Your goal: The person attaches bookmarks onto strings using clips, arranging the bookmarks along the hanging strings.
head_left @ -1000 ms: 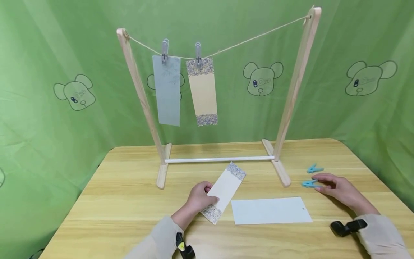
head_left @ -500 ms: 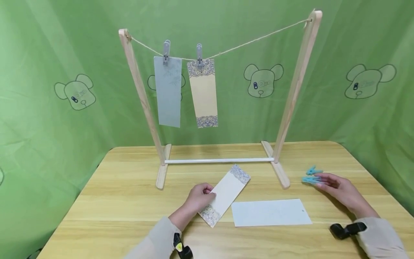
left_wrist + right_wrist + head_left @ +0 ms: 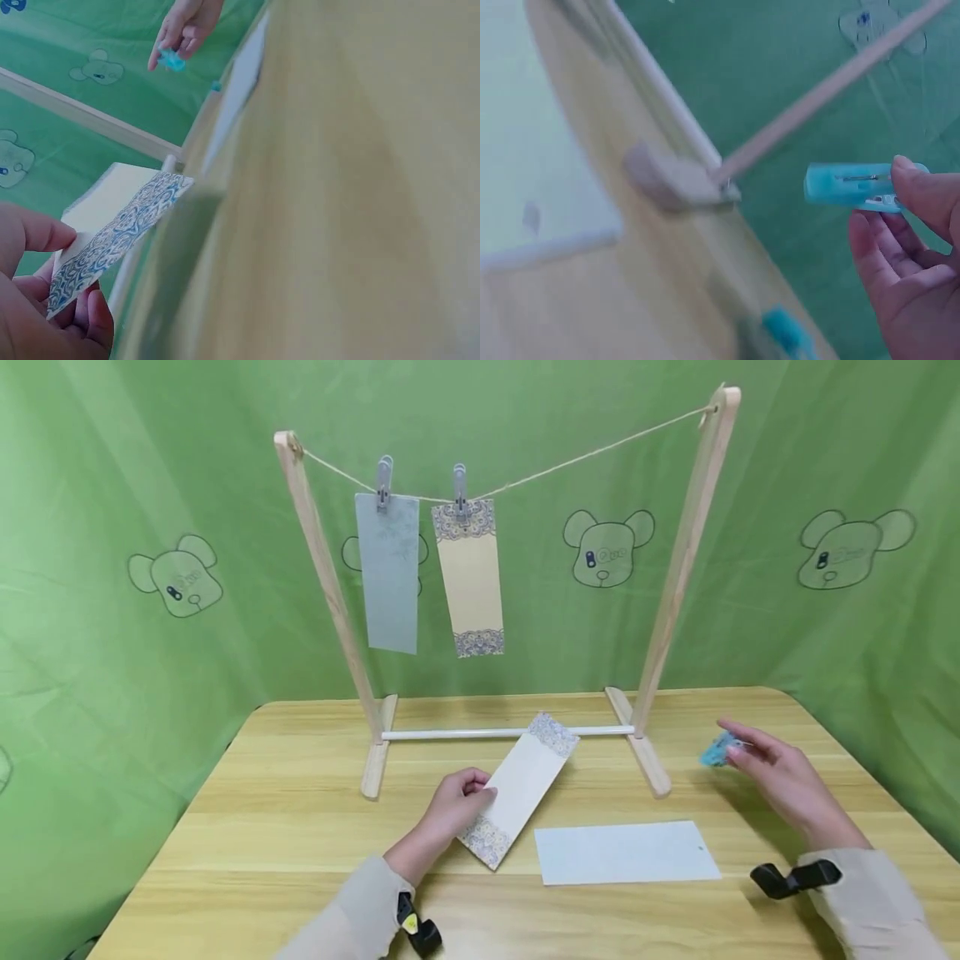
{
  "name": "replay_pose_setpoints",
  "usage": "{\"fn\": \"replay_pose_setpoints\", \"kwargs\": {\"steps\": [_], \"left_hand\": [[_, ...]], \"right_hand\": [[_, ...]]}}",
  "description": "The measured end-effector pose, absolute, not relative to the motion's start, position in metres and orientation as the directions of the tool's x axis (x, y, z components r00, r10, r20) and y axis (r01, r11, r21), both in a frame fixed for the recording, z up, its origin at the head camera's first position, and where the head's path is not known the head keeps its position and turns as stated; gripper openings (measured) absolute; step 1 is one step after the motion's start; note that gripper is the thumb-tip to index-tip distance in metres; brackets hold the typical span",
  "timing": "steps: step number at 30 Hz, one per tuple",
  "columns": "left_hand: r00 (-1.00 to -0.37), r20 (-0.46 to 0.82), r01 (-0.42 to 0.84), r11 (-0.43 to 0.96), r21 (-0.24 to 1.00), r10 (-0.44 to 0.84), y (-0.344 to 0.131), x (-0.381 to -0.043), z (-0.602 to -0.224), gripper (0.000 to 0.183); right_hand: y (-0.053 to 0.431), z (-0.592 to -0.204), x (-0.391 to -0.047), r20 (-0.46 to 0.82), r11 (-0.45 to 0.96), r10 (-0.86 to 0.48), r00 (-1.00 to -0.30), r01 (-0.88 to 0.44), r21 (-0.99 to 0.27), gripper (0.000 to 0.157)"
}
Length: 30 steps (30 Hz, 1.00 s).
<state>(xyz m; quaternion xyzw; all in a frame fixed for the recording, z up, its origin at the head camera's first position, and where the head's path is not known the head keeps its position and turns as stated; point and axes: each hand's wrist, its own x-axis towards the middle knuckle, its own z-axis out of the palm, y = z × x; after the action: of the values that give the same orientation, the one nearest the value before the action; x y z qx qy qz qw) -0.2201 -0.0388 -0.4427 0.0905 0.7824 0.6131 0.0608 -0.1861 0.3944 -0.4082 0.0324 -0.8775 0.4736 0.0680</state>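
My left hand (image 3: 459,806) pinches a cream paper bookmark (image 3: 525,777) with blue patterned ends between thumb and fingers. In the left wrist view this bookmark (image 3: 124,217) is tilted, held above the table. At the right, my right hand (image 3: 783,781) holds a light-blue plastic clothespin (image 3: 851,184) between thumb and fingertips, raised off the table. A second blue clothespin (image 3: 786,330) lies on the table below it. Between the hands a pale blue bookmark (image 3: 626,853) with a small hole lies flat.
Behind stands a wooden frame (image 3: 682,564) with a sagging string (image 3: 600,446). Grey clothespins (image 3: 460,489) hold a blue-grey card (image 3: 390,577) and a cream patterned card (image 3: 471,585) on its left part. A white rod (image 3: 465,734) joins the feet above the wooden table (image 3: 285,827).
My right hand has taken up one blue clothespin from the table and lifted it. My left hand has raised the patterned bookmark a little.
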Motion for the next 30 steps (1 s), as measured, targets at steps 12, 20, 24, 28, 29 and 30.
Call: {"fn": "replay_pose_setpoints", "kwargs": {"steps": [12, 20, 24, 28, 29, 30], "left_hand": [[-0.975, 0.056, 0.084, 0.124, 0.989, 0.214, -0.021, -0.225, -0.41, 0.019], [-0.984, 0.088, 0.098, 0.052, 0.994, 0.157, -0.014, -0.23, -0.39, 0.02], [-0.988, 0.079, 0.084, 0.032, 0.996, 0.131, -0.01, -0.233, -0.382, 0.021], [-0.988, 0.098, 0.099, -0.002, 0.995, 0.115, -0.009, -0.238, -0.377, 0.021], [-0.988, 0.103, 0.103, -0.008, 0.995, 0.112, -0.009, -0.239, -0.375, 0.021], [-0.988, 0.111, 0.11, -0.014, 0.994, 0.109, -0.009, -0.24, -0.373, 0.021]], "right_hand": [[0.338, -0.355, -0.217, 0.164, 0.341, -0.009, -0.986, -0.158, -0.927, 0.043], [0.297, -0.309, -0.244, 0.211, 0.157, 0.021, -0.977, -0.205, -0.966, 0.037], [0.283, -0.288, -0.253, 0.224, 0.123, 0.003, -0.975, -0.222, -0.967, 0.039], [0.27, -0.265, -0.261, 0.189, 0.206, 0.006, -0.982, -0.184, -0.961, 0.043], [0.266, -0.26, -0.263, 0.188, 0.221, 0.01, -0.982, -0.182, -0.958, 0.042], [0.263, -0.254, -0.265, 0.188, 0.228, 0.012, -0.982, -0.181, -0.957, 0.041]]}}
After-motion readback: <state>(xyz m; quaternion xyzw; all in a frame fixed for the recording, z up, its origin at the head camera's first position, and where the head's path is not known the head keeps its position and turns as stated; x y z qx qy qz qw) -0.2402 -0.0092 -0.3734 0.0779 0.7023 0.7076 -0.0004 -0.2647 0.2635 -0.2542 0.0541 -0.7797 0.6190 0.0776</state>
